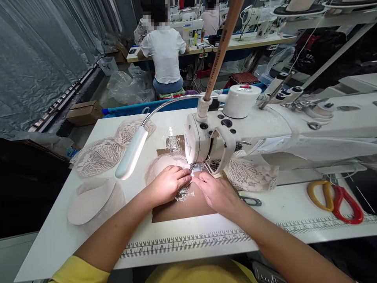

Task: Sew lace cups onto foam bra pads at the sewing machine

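My left hand (169,184) lies on a pale lace bra cup (160,164), fingers pressed down on it just left of the needle. My right hand (216,192) presses the same piece from the right, fingertips meeting the left hand under the presser foot. The white sewing machine (235,133) stands over both hands, its head right above the fingertips. The fabric rests on a brown patch (182,210) of the white table (59,232).
Lace cups (100,156) and plain foam cups (90,201) are stacked at the left. More lace (250,175) lies right of the needle. A gooseneck lamp (131,153) hangs at the left. Scissors with yellow and red handles (335,198) lie at the right. People sit at machines behind.
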Demonstrator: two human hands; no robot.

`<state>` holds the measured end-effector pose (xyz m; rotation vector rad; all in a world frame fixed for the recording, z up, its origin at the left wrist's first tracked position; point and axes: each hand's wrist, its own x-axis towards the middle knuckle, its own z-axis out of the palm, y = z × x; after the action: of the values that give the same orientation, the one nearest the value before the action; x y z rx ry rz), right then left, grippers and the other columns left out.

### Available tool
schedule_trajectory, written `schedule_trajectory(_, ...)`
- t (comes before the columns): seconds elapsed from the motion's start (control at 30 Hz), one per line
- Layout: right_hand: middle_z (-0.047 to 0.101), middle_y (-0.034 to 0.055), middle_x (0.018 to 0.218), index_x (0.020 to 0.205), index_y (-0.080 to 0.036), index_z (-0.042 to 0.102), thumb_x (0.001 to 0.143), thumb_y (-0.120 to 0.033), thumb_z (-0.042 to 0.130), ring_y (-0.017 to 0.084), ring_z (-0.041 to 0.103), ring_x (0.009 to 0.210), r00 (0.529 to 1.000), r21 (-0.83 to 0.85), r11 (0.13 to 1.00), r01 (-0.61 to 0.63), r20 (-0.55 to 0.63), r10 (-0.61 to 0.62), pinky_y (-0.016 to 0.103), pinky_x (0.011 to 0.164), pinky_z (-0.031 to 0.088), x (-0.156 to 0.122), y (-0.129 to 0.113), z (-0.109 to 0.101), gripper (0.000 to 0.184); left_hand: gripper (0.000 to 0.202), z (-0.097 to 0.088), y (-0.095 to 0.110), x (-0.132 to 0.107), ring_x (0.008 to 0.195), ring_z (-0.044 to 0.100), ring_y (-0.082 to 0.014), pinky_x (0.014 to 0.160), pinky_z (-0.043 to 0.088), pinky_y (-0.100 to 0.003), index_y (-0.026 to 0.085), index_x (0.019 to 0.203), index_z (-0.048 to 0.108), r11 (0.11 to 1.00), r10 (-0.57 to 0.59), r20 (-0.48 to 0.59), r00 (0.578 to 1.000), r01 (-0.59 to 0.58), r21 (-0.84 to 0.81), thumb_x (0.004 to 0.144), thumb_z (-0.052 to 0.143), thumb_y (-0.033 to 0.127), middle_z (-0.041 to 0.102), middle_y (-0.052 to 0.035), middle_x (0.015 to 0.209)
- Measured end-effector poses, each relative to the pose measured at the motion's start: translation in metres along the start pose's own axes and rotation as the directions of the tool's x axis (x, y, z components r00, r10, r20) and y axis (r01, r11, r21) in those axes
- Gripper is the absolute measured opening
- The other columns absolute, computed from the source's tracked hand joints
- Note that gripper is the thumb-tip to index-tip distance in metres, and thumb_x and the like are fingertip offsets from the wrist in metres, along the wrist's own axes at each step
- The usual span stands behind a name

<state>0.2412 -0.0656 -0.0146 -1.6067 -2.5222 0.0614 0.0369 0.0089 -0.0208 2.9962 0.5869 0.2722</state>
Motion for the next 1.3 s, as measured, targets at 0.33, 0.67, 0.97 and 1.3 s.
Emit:
schedule_trajectory(0.33, 0.065, 0.0078, 0.100, 0.128, -0.020, 0.059, 0.079, -0.004, 0.047, 0.017, 0.057, 0.075, 0.999, -0.033, 0.999, -0.036, -0.015, 0.036, 0.027, 0.062, 0.041, 0.007, 0.003, 0.004, 0.053, 0.038, 0.000, -0.015, 0.006, 0.094, 0.053, -0.0235, 0.083, 0.045, -0.038, 0.014, 0.126, 0.058, 0.999, -0.005, -0.022, 1.000, 0.005, -0.034, 0.090, 0.048, 0.013, 0.059, -0.0105, 0.130)
schedule_trajectory(0.67, 0.066, 0.0069, 0.104, 0.119, -0.022, 0.066, 0.089, -0.013, 0.042, 0.015, 0.058, 0.074, 0.992, 0.085, 0.995, -0.043, -0.117, 0.053, 0.024, 0.061, 0.043, 0.004, 0.007, 0.009, 0.039, 0.038, 0.001, -0.017, 0.010, 0.096, 0.051, -0.0245, 0.082, 0.044, -0.037, 0.015, 0.127, 0.057, 0.998, -0.070, -0.013, 0.997, 0.070, -0.009, 0.090, 0.047, 0.014, 0.063, -0.0117, 0.120)
schedule_trajectory(0.97, 0.070, 0.0042, 0.094, 0.113, -0.020, 0.068, 0.089, -0.011, 0.043, 0.016, 0.060, 0.076, 0.975, 0.175, 0.984, -0.018, -0.217, 0.057, 0.027, 0.070, 0.047, 0.002, 0.012, 0.014, 0.036, 0.031, -0.021, -0.007, 0.003, 0.094, 0.057, -0.0266, 0.078, 0.048, -0.039, 0.013, 0.110, 0.061, 0.961, -0.269, 0.054, 0.962, 0.264, 0.079, 0.093, 0.044, 0.032, 0.062, -0.0137, 0.107)
schedule_trajectory(1.3, 0.068, 0.0070, 0.096, 0.113, -0.020, 0.067, 0.089, -0.011, 0.042, 0.017, 0.060, 0.081, 0.987, 0.145, 0.985, -0.088, -0.119, 0.106, 0.028, 0.074, 0.046, 0.001, 0.011, 0.011, 0.036, 0.024, -0.016, 0.022, 0.004, 0.082, 0.056, -0.0222, 0.071, 0.048, -0.034, 0.013, 0.094, 0.065, 0.968, -0.252, 0.079, 0.964, 0.252, 0.022, 0.092, 0.044, 0.025, 0.061, -0.0107, 0.092)
